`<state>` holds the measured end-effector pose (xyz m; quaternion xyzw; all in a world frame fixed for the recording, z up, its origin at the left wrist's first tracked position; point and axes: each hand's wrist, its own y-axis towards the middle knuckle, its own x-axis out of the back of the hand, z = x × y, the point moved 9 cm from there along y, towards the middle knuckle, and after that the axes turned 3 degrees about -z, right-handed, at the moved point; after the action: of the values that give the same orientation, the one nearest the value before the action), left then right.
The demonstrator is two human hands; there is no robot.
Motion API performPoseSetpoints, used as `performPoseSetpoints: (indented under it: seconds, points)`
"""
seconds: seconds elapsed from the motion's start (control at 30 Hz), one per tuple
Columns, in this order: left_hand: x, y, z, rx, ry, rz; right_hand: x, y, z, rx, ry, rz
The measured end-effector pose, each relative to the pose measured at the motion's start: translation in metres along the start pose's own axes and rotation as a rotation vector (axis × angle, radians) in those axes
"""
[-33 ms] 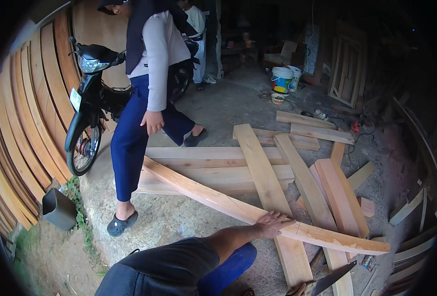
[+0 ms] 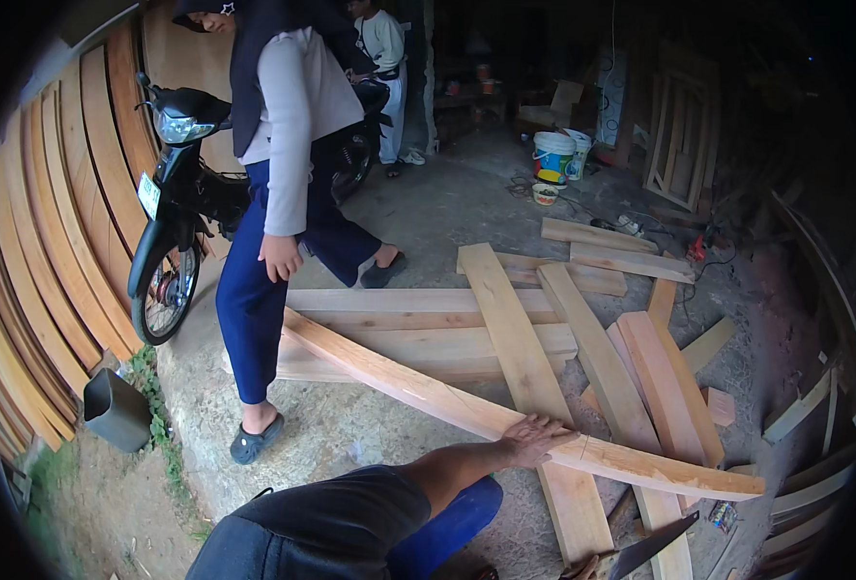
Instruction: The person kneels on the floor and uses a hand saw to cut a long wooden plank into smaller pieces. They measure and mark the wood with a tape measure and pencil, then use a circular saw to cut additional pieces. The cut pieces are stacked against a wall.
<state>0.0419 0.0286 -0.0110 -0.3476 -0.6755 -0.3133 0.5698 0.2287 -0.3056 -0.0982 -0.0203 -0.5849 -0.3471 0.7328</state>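
Observation:
A long, squared wooden beam (image 2: pixel 447 399) slants across the view, lying over other planks. Flat on its top, fingers stretched out, rests my left hand (image 2: pixel 536 440). Thin dark lines mark the wood just right of the fingers. At the lower edge my right hand (image 2: pixel 582 568) is only partly visible, closed around the handle end of a handsaw (image 2: pixel 652 547). The saw's dark blade points up to the right, below the beam and apart from it. Two crossing planks, one left (image 2: pixel 518 358) and one right (image 2: pixel 609 372), pass under the beam.
A person (image 2: pixel 288 145) straddles the beam's far end, beside a parked black motorbike (image 2: pixel 181 174). Another person (image 2: pixel 384 77) stands farther back. Boards (image 2: pixel 75 213) lean on the left wall, near a grey bin (image 2: pixel 116 411). Buckets (image 2: pixel 553 155) and more lumber (image 2: pixel 631 261) lie beyond.
The nearer person's upper body and hanging hand have shifted left and down, and their front foot slightly right. My hands, the beam and the saw look unmoved.

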Motion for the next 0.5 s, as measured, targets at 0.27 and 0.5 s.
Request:
performPoseSetpoints:
  seconds: [0.27,0.5]
  points:
    - [-0.007,0.001,0.002,-0.013,0.061,-0.066,0.04,0.016,0.046,0.07,-0.131,-0.223]
    - [-0.003,-0.001,-0.001,-0.005,0.074,-0.046,0.069,0.027,0.065,0.135,-0.146,-0.347]
